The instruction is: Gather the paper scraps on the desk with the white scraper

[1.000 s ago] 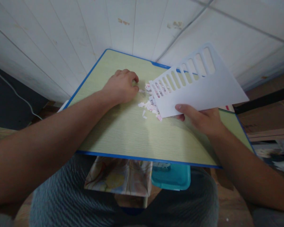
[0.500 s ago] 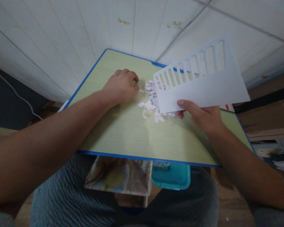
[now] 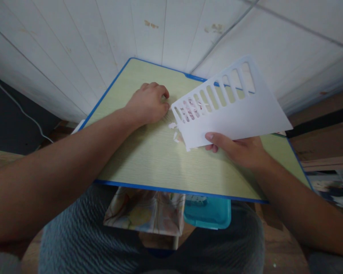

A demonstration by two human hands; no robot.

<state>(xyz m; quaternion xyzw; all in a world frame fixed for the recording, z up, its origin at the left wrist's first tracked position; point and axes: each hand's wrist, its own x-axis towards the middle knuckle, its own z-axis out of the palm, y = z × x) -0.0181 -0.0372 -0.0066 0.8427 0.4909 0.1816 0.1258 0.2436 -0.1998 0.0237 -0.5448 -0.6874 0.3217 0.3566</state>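
My right hand [image 3: 234, 148] grips a white slotted sheet [image 3: 240, 118] by its lower edge, thumb on the near face and fingertips showing beneath. The sheet, stiff and cut with a row of rounded slots that widen to the right, is held tilted over the torn paper scraps [image 3: 173, 125]. Its lower left corner is close to the tabletop, and more scraps show through the left slots. Left of the pile, my left hand [image 3: 150, 102] is at the board, fingers curled loosely with a gap between thumb and forefinger. Nothing shows in that gap.
The pale green tabletop [image 3: 148, 160] has a blue rim and stands against a white panelled wall [image 3: 111, 30] with a cable. Below its front edge are a patterned fabric bin [image 3: 143, 213] and a turquoise plastic container [image 3: 211, 213]. Cardboard boxes [image 3: 326, 148] stand at the right.
My right hand has moved the white slotted sheet left and toward me, so it covers more of the paper scraps. My left hand has hardly moved.
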